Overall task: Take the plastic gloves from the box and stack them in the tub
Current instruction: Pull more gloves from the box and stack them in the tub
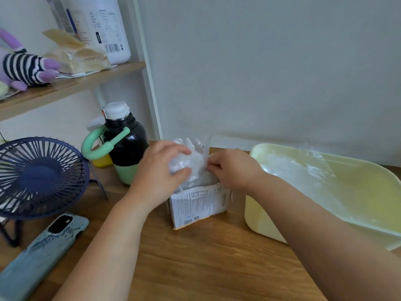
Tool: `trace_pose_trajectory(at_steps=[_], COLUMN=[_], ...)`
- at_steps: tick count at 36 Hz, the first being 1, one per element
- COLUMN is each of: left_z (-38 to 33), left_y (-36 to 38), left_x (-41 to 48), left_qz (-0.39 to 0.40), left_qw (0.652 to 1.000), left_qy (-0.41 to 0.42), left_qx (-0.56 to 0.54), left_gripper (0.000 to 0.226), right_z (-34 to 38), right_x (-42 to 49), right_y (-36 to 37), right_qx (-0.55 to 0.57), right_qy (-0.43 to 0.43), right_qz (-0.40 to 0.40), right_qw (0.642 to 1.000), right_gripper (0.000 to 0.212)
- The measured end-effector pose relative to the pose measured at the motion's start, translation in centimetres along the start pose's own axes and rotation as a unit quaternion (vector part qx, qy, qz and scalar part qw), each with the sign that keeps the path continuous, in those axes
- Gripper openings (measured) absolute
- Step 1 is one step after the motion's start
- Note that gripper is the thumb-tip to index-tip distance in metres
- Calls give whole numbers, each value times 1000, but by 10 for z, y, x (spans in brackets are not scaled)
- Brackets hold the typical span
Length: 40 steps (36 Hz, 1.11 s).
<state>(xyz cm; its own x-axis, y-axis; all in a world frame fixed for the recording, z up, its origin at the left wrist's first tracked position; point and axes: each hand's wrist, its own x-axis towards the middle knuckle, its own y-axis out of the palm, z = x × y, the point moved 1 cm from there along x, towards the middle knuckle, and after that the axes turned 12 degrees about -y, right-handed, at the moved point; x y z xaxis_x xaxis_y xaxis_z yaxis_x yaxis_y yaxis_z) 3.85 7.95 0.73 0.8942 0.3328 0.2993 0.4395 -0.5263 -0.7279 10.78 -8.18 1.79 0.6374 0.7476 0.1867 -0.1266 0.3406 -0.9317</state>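
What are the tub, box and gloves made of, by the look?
Tub: looks like moulded plastic, pale yellow, smooth with a slight sheen and rounded rim. Box: thin printed cardboard; brown raw edge at the bottom, torn open top. Gloves: thin clear plastic film, crinkled and glossy, see-through, bunched in the left hand.

clear gloves (195, 164) bunched atop box (198, 205), yellow tub (267, 224)

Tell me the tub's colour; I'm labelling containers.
Pale yellow tub, seen best in the head view.
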Motion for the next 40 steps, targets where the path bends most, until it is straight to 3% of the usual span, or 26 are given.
trace_pose_trajectory(at_steps=[4,9,12,15,19,22,26,27,30,33,37,40], left_z=[-1,-7,-11,-17,-23,-23,-25,-29,-47,-77,-109,-124], left_y=[5,6,9,16,23,25,25,24,16,11,21,31], left_x=[2,2,0,-2,-7,-7,-7,-7,-7,-7,-6,-7], left_qz=[75,61,25,19,81,103,111,106,44,58,160,166], left_qw=[994,987,981,975,964,958,963,966,985,997,950,899], left_qy=[-13,-41,-5,66,70,59,44,39,46,37,-4,-58], left_qx=[81,146,194,212,245,260,243,232,159,-25,-267,-401], left_gripper=[22,54,85,88,91,85,94,97,99,84,26,8], right_z=[0,-2,-3,-4,-6,-6,-8,-9,-10,-9,-9,-18], right_x=[-2,-8,-9,-9,-10,-11,-16,-19,-26,-35,-48,-62], right_y=[-3,-12,-14,-14,-17,-25,-51,-58,-70,-79,-88,-93], right_qx=[89,259,347,380,409,473,532,514,428,409,444,510], right_qy=[7,42,61,67,69,62,67,65,53,27,-7,17], right_qz=[-61,-195,-202,-201,-203,-275,-439,-460,-450,-404,-320,-309], right_qw=[994,945,914,900,887,835,721,721,782,818,837,803], right_gripper=[31,42,36,32,30,28,26,25,20,19,7,30])
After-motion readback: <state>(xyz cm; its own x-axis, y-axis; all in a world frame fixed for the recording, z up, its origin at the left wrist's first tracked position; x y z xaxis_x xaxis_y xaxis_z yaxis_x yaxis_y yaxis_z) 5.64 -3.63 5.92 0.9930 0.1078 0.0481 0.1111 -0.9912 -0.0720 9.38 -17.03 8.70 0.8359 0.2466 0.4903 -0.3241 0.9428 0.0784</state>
